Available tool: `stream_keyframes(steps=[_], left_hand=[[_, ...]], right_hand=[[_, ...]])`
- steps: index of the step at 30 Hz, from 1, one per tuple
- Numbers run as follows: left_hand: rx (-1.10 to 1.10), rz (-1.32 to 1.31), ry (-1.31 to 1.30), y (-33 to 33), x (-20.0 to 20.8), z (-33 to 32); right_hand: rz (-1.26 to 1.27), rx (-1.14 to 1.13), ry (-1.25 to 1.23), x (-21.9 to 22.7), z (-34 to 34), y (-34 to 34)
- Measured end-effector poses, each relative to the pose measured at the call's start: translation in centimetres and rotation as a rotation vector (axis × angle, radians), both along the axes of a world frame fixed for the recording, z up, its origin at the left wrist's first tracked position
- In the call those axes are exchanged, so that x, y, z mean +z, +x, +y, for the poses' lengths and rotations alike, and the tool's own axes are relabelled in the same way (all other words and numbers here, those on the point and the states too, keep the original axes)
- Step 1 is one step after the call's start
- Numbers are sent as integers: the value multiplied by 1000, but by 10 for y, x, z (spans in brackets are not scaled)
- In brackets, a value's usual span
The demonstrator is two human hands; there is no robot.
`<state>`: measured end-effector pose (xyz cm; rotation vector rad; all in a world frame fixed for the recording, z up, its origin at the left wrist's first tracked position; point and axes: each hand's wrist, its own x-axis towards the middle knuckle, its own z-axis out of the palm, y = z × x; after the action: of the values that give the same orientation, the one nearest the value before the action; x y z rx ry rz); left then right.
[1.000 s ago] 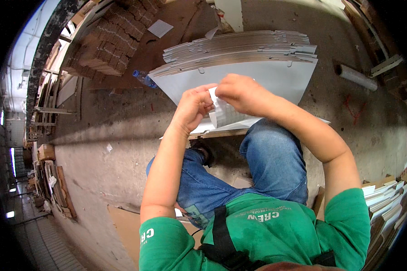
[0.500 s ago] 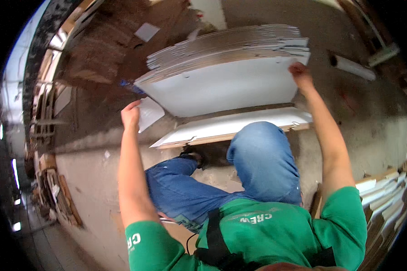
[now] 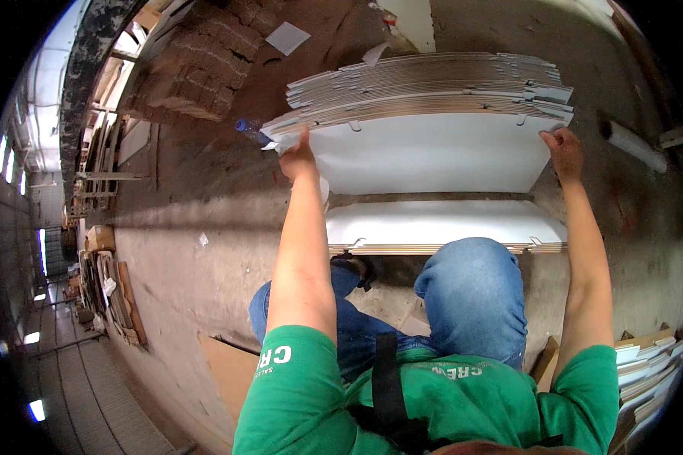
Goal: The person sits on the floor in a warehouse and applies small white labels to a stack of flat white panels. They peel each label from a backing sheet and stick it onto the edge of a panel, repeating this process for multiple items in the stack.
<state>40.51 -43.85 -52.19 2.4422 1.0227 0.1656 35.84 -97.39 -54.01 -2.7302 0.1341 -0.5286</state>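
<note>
In front of me a leaning stack of flat white cardboard sheets [image 3: 432,152] shows brown corrugated edges and slots along its top. My left hand [image 3: 299,158] is closed at the stack's left edge on a thin white piece [image 3: 324,189], which is mostly hidden behind the hand and wrist. At the right edge of the front sheet is my right hand [image 3: 565,155], its thumb and fingers pinched on the sheet's edge. Closer to my knee, a second bundle of white cardboard sheets [image 3: 440,222] lies tilted, its slotted brown edges facing me.
Beyond the stack's left end lies a blue-tinted plastic bottle [image 3: 249,129]. A clear-wrapped roll [image 3: 634,145] is on the floor at right. More stacked boards [image 3: 649,371] stand at lower right. A brown cardboard piece [image 3: 224,371] lies at lower left.
My left hand has brought the thin white piece in against the stack's left edge. The right hand now pinches the front sheet's right edge. The whole view has shifted.
</note>
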Motion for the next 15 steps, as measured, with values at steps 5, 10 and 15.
stream_keyframes(steps=[5,10,15], left_hand=[[-23,-101,-138,9,-12,21],[63,-599,-620,-6,17,17],[43,-118,-593,-11,44,56]], right_hand=[[148,-32,570,16,-1,-1],[305,81,1260,67,32,-8],[283,110,1130,88,54,-4]])
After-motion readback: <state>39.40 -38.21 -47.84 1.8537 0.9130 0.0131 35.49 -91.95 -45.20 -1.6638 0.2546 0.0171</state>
